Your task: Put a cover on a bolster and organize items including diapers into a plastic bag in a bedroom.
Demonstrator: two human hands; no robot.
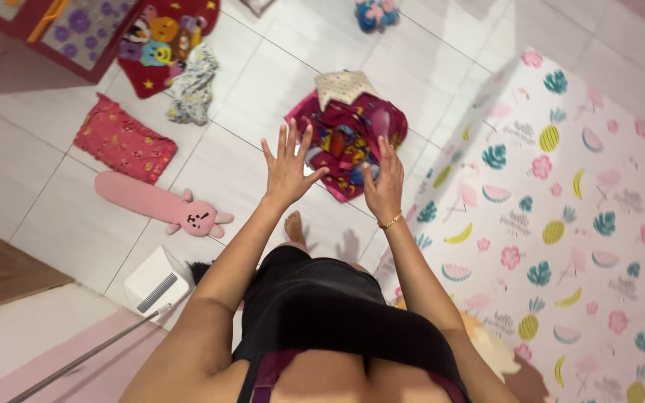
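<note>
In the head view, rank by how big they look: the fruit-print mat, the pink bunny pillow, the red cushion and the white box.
1. Fruit-print mat, by far.
2. Pink bunny pillow and red cushion: too alike to rank.
3. White box, smallest, though nearer the camera.

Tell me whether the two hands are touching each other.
Apart. The head view shows bare white floor tile and a strip of the magenta cloth between the left hand and the right hand.
</note>
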